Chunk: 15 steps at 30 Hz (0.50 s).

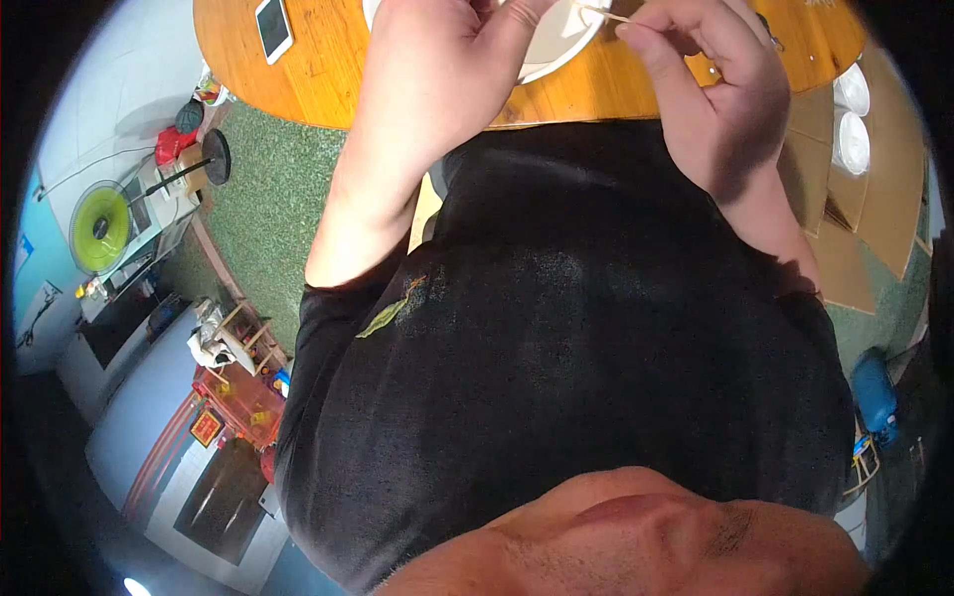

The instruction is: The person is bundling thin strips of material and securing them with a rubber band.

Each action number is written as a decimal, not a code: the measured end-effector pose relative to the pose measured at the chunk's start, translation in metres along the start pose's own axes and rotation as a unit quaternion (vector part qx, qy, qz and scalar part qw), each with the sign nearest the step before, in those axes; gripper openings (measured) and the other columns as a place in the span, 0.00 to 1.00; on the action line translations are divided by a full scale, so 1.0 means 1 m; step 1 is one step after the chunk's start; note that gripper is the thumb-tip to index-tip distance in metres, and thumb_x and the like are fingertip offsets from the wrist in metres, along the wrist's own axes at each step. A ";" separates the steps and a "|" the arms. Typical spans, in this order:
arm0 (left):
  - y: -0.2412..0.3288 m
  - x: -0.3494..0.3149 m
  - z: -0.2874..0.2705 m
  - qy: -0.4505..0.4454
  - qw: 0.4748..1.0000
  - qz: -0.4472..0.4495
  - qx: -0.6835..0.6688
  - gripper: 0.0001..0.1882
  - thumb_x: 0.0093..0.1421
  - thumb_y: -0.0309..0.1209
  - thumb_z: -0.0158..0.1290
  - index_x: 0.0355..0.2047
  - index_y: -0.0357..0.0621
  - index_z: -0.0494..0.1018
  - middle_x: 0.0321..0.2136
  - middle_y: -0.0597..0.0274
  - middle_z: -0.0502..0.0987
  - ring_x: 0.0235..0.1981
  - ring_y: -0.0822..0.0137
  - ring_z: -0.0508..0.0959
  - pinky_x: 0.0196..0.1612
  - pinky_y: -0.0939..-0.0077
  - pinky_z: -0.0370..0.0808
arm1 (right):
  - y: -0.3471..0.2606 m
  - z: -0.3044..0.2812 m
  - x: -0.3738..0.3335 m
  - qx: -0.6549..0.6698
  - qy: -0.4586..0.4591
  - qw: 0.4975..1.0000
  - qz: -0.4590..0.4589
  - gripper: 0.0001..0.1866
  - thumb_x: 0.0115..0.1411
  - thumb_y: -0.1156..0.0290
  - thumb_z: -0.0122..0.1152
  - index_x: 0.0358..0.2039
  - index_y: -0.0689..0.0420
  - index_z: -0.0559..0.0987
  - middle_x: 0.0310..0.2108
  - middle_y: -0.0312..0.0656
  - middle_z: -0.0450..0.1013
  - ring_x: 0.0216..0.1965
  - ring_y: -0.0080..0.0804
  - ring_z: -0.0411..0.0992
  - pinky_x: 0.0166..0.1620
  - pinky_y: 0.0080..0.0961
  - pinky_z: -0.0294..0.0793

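Observation:
At the top edge, both my hands are raised over a wooden table (328, 99). My right hand (720, 84) pinches one end of a thin, pale strand (602, 13) between thumb and forefinger. Toward it reaches my left hand (447, 60), thumb and fingers drawn together where the strand runs; its fingertips are partly cut off by the frame. Whether the strand is string or something else cannot be made out. Below the strand, between the hands, sits a white round dish (568, 58), partly hidden by my left hand.
A white phone (274, 30) lies on the table at the left. On the right, stacked white bowls (851, 139) rest by flattened cardboard (889, 169). A green-bladed fan (99, 226) stands at far left, and a blue bottle-like container (874, 392) at lower right.

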<state>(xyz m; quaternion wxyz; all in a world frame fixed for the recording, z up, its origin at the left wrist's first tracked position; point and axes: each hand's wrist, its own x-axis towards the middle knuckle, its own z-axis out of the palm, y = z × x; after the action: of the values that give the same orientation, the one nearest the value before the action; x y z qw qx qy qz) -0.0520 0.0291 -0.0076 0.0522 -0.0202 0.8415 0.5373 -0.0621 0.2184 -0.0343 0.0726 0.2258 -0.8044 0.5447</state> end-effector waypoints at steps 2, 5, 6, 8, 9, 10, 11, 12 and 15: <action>0.002 0.000 0.002 0.083 0.988 0.080 0.101 0.04 0.67 0.22 0.57 0.34 0.34 0.76 0.24 0.61 0.74 0.27 0.72 0.75 0.31 0.77 0.72 | 0.004 -0.004 0.000 -0.001 -0.018 1.000 0.010 0.07 0.57 0.80 0.68 0.34 0.62 0.78 0.32 0.42 0.72 0.28 0.27 0.72 0.33 0.22 0.72; -0.001 0.001 0.000 0.128 0.963 0.135 0.193 0.03 0.64 0.20 0.58 0.33 0.32 0.77 0.26 0.51 0.75 0.28 0.58 0.78 0.33 0.69 0.74 | 0.011 -0.007 0.001 0.013 -0.089 0.996 0.015 0.05 0.62 0.78 0.67 0.35 0.62 0.78 0.33 0.41 0.74 0.27 0.25 0.72 0.32 0.20 0.72; 0.001 0.002 0.000 0.127 0.963 0.138 0.192 0.03 0.64 0.20 0.58 0.33 0.32 0.77 0.26 0.51 0.75 0.28 0.58 0.78 0.33 0.69 0.74 | 0.024 -0.006 -0.004 0.011 -0.087 0.996 0.015 0.05 0.62 0.78 0.67 0.35 0.62 0.78 0.33 0.41 0.74 0.27 0.25 0.72 0.32 0.20 0.72; 0.003 0.002 -0.001 0.113 0.955 0.131 0.239 0.02 0.61 0.19 0.57 0.34 0.31 0.76 0.28 0.45 0.76 0.30 0.48 0.79 0.35 0.64 0.75 | 0.050 0.001 -0.014 0.195 -0.186 0.961 0.056 0.01 0.68 0.78 0.58 0.38 0.61 0.76 0.41 0.34 0.71 0.34 0.18 0.69 0.39 0.17 0.71; -0.001 0.002 -0.001 0.115 0.955 0.131 0.239 0.02 0.61 0.19 0.57 0.34 0.31 0.76 0.28 0.45 0.76 0.30 0.48 0.79 0.35 0.64 0.75 | 0.050 0.001 -0.017 0.195 -0.188 0.961 0.055 0.01 0.68 0.78 0.58 0.38 0.61 0.76 0.41 0.34 0.71 0.34 0.18 0.69 0.39 0.17 0.71; -0.009 0.003 -0.002 0.123 0.941 0.177 0.260 0.02 0.60 0.19 0.57 0.33 0.31 0.76 0.28 0.43 0.76 0.31 0.46 0.80 0.36 0.62 0.76 | 0.046 0.002 -0.019 0.204 -0.204 0.954 0.079 0.01 0.68 0.79 0.56 0.37 0.60 0.74 0.41 0.34 0.68 0.35 0.19 0.68 0.39 0.17 0.70; -0.013 0.003 -0.003 0.132 0.925 0.221 0.280 0.02 0.59 0.18 0.57 0.32 0.31 0.75 0.28 0.42 0.77 0.32 0.44 0.80 0.36 0.60 0.76 | 0.042 0.002 -0.019 0.213 -0.221 0.946 0.102 0.03 0.67 0.81 0.55 0.37 0.60 0.71 0.41 0.34 0.66 0.35 0.19 0.66 0.39 0.17 0.69; -0.013 0.004 -0.003 0.137 0.924 0.221 0.280 0.02 0.59 0.18 0.57 0.32 0.31 0.75 0.28 0.42 0.77 0.32 0.44 0.80 0.36 0.60 0.76 | 0.041 0.003 -0.020 0.212 -0.224 0.946 0.100 0.03 0.67 0.81 0.55 0.37 0.60 0.71 0.41 0.34 0.66 0.35 0.19 0.66 0.39 0.17 0.69; -0.010 0.005 -0.005 0.136 0.933 0.201 0.267 0.02 0.58 0.18 0.57 0.30 0.32 0.75 0.28 0.41 0.77 0.33 0.42 0.80 0.36 0.58 0.76 | 0.044 0.011 -0.017 0.208 -0.172 0.960 0.081 0.01 0.68 0.79 0.54 0.37 0.60 0.73 0.45 0.37 0.70 0.35 0.20 0.66 0.39 0.18 0.69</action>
<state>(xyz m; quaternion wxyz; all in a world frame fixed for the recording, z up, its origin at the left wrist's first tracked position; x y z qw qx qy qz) -0.0563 0.0208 -0.0150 -0.1688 0.0911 0.9393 0.2843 -0.0648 0.2269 -0.0816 -0.1596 0.2597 -0.6895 0.6570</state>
